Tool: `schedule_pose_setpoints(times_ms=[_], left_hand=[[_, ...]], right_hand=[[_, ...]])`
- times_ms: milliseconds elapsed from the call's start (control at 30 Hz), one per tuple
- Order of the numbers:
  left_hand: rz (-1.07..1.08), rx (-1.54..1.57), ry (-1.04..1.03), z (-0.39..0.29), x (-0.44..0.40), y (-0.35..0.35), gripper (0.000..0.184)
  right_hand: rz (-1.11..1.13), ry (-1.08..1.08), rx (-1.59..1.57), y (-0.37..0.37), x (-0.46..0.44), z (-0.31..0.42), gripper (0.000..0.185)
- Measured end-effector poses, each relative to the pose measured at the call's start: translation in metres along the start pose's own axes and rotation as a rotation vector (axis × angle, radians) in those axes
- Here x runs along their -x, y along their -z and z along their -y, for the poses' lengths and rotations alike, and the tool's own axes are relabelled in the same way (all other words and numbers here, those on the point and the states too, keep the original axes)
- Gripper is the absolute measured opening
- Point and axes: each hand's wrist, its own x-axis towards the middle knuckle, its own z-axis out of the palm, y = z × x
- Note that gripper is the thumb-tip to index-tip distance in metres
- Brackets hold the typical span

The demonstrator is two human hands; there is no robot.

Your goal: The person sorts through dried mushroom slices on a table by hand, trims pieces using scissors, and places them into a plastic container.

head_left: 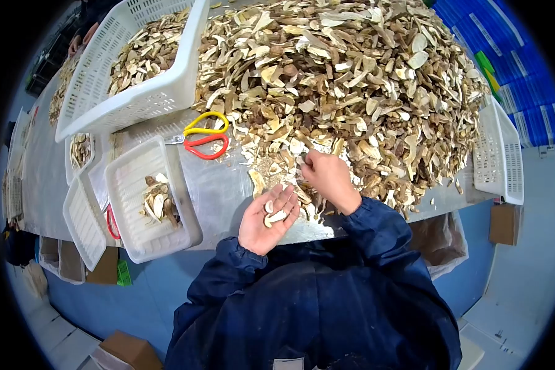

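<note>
A large heap of dried mushroom slices [339,68] covers much of the metal table. My left hand [268,221] is turned palm up near the table's front edge, fingers slightly curled, with a few small pale mushroom slices [276,216] lying in it. Just to its right, my right hand [330,179] reaches to the near edge of the heap, among small crumbs and broken bits. Its thumb and fingers are pinched together, and what they hold, if anything, is hidden.
Scissors [207,147] with yellow and red handles lie left of the heap. A shallow white tray [120,179] holds several slices. Behind it stands a white basket [135,102] of slices; another white basket [502,154] is at the right. Blue crates [512,68] are stacked beyond.
</note>
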Motion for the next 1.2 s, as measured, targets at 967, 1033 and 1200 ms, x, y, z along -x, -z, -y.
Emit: schedule_pose_setpoints(times_ms=[967, 1033, 1200], left_hand=[[0.105, 0.132, 0.076, 0.003, 0.007, 0.0, 0.019], [0.083, 0.12, 0.066, 0.003, 0.006, -0.001, 0.018], [0.098, 0.144, 0.095, 0.002, 0.001, 0.004, 0.018]], right_hand=[[-0.002, -0.006, 0.189, 0.005, -0.044, 0.012, 0.034], [-0.074, 0.041, 0.217, -0.005, -0.042, 0.015, 0.031], [-0.095, 0.007, 0.125, -0.008, -0.035, 0.004, 0.028]])
